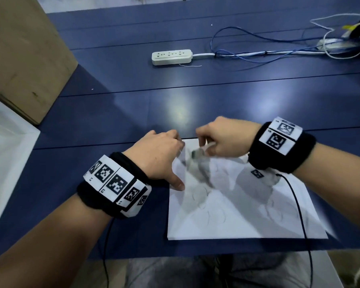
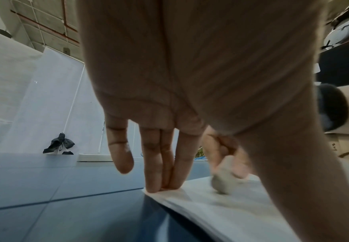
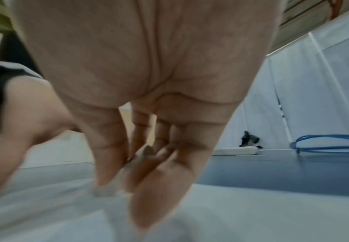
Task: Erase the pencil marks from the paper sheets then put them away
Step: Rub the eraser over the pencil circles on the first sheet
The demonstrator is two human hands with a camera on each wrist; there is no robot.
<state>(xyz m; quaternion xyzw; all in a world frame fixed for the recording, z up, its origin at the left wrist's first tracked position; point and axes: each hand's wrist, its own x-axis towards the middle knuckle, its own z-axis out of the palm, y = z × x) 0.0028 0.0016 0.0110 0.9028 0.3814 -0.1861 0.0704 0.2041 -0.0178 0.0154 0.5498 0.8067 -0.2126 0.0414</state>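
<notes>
A white paper sheet (image 1: 237,210) with faint pencil marks lies on the blue table (image 1: 112,113) in front of me. My left hand (image 1: 160,154) presses its straight fingers (image 2: 159,176) down on the sheet's far left corner (image 2: 169,193), thumb spread along the left edge. My right hand (image 1: 220,138) pinches a greyish white eraser (image 1: 197,152) and holds its tip on the paper near that corner; the eraser (image 2: 223,183) looks blurred. In the right wrist view the right hand's fingers (image 3: 111,160) close round the eraser (image 3: 105,190) on the paper (image 3: 252,212).
A cardboard box (image 1: 23,53) stands at the far left, with a white surface (image 1: 4,146) below it. A white power strip (image 1: 172,57) and blue and white cables (image 1: 268,44) lie across the far side of the table. Thin black wires (image 1: 299,215) run from the wristbands.
</notes>
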